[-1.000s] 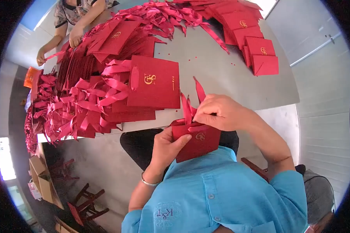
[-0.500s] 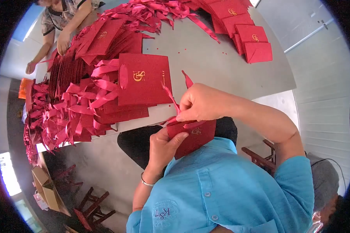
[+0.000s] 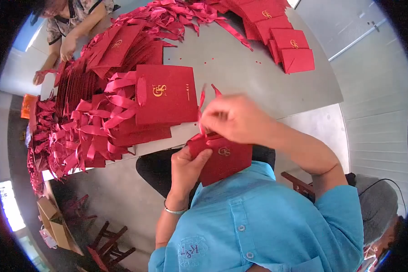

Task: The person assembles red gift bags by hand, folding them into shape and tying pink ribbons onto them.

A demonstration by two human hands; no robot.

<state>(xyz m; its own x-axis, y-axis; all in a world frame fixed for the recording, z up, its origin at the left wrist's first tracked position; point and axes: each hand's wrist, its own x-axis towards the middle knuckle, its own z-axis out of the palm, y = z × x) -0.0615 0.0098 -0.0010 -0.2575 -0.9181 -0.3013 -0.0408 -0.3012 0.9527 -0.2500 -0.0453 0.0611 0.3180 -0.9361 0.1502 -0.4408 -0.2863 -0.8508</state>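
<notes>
The small red paper gift bag with a gold monogram (image 3: 224,158), gripped at its lower corner by the left hand (image 3: 186,168) just beneath the right hand (image 3: 233,119) pinching its soft red ribbon (image 3: 202,109), looks light, creasable, best held by stiff edges.

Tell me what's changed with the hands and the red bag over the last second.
The right hand has drawn the ribbon up and leftward, its ends now shorter and blurred. The left hand keeps gripping the small red bag, which sits about where it was. The bag piles on the table are unchanged.
</notes>
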